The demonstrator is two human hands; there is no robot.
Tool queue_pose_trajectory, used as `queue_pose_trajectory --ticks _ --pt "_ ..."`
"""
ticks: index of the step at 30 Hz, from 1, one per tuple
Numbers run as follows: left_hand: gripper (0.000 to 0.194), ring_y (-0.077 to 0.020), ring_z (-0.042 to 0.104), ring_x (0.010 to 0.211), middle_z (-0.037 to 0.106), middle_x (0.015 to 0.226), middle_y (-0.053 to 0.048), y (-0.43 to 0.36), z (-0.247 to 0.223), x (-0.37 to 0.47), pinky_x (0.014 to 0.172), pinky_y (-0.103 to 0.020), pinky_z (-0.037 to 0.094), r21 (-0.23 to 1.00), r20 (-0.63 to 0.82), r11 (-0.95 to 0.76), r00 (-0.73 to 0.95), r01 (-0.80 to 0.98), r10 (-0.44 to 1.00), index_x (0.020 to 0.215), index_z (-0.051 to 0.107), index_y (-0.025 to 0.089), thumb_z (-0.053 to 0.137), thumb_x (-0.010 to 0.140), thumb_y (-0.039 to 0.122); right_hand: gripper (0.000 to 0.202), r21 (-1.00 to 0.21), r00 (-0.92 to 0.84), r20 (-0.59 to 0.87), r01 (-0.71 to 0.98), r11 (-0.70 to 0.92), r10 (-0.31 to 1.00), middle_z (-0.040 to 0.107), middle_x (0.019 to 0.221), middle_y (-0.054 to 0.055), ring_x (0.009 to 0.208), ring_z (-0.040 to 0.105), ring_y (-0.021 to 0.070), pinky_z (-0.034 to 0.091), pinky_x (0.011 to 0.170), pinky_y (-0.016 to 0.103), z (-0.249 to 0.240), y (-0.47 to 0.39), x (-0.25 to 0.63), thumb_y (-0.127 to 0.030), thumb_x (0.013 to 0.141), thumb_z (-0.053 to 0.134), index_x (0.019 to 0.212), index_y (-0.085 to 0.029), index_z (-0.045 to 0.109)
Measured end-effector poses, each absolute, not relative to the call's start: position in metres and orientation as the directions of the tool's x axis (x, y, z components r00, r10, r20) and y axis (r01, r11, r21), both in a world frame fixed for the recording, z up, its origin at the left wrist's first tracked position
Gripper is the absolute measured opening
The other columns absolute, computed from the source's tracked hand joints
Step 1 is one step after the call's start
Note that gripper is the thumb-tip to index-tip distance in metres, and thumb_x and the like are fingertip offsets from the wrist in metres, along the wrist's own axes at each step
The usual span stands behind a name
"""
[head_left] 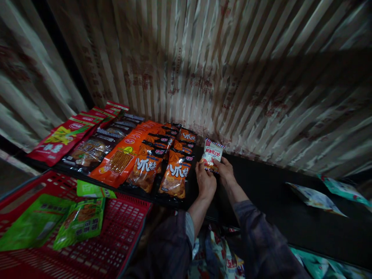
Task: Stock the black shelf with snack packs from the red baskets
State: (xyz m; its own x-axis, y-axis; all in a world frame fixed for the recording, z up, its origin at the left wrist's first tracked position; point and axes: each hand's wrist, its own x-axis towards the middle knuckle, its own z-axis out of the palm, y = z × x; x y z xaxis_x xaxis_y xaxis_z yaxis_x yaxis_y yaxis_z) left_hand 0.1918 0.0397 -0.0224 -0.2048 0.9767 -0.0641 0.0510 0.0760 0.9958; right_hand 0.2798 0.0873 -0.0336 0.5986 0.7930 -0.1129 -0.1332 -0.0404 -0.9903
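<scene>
Both hands grip one small white snack bag point(212, 152) with red print and striped edges, close to the back of the black shelf point(255, 186). My left hand point(205, 180) has its fingers closed at the bag's lower left, and my right hand point(226, 170) pinches its lower right. Just left of the bag stand orange-and-black snack bags point(176, 174) in two rows, several deep. Beside those lies a row of orange pretzel-stick bags point(117, 157).
Dark brown snack bags point(87, 151) and red bags point(62, 139) fill the shelf's left end. A red basket point(124, 228) with green snack bags point(84, 221) stands at front left. Two bags point(316, 197) point(345, 190) lie on the right. Corrugated sheeting point(197, 69) backs the shelf.
</scene>
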Motion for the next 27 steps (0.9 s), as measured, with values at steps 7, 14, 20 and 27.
queue_pose_trajectory --ticks 7,14,20,27 --pt "0.059 -0.0245 0.059 0.124 0.056 0.139 -0.016 0.028 -0.020 0.188 0.105 -0.035 0.046 0.917 -0.275 0.218 -0.135 -0.334 0.952 0.139 0.045 0.015 0.060 0.082 0.009 0.040 -0.989 0.561 -0.055 -0.147 0.034 0.826 0.075 0.080 -0.002 0.074 0.070 0.0179 0.056 0.068 0.029 -0.023 0.059 0.287 -0.026 0.060 0.074 0.099 -0.021 0.070" --pt "0.028 -0.0151 0.070 0.090 0.068 0.112 -0.009 -0.003 -0.023 0.175 0.079 -0.026 0.060 0.733 -0.354 0.265 -0.018 -0.627 0.935 0.119 0.057 0.014 0.056 0.091 0.014 0.043 -0.989 0.478 0.005 -0.127 0.074 0.878 0.076 0.089 0.002 0.081 0.069 0.0213 0.055 0.075 0.034 -0.022 0.027 0.279 -0.037 0.060 0.076 0.100 -0.020 0.071" --pt "0.048 -0.0182 0.065 0.113 0.063 0.126 -0.012 0.020 -0.020 0.188 0.099 -0.030 0.052 0.811 -0.394 0.276 -0.131 -0.516 0.910 0.134 0.046 0.015 0.055 0.087 0.007 0.045 -0.998 0.567 -0.027 -0.065 0.012 0.823 0.074 0.081 0.001 0.072 0.068 0.0190 0.055 0.066 0.030 -0.025 0.048 0.279 -0.033 0.059 0.075 0.101 -0.020 0.068" --pt "0.055 -0.0234 0.052 0.131 0.058 0.137 -0.014 0.070 -0.017 0.207 0.110 -0.033 0.041 0.932 -0.256 0.161 -0.279 -0.325 0.926 0.133 0.051 0.018 0.059 0.080 0.009 0.045 -0.998 0.660 0.006 0.053 -0.039 0.751 0.072 0.076 0.001 0.067 0.066 0.0183 0.053 0.059 0.027 -0.025 0.106 0.286 -0.026 0.059 0.074 0.104 -0.020 0.068"
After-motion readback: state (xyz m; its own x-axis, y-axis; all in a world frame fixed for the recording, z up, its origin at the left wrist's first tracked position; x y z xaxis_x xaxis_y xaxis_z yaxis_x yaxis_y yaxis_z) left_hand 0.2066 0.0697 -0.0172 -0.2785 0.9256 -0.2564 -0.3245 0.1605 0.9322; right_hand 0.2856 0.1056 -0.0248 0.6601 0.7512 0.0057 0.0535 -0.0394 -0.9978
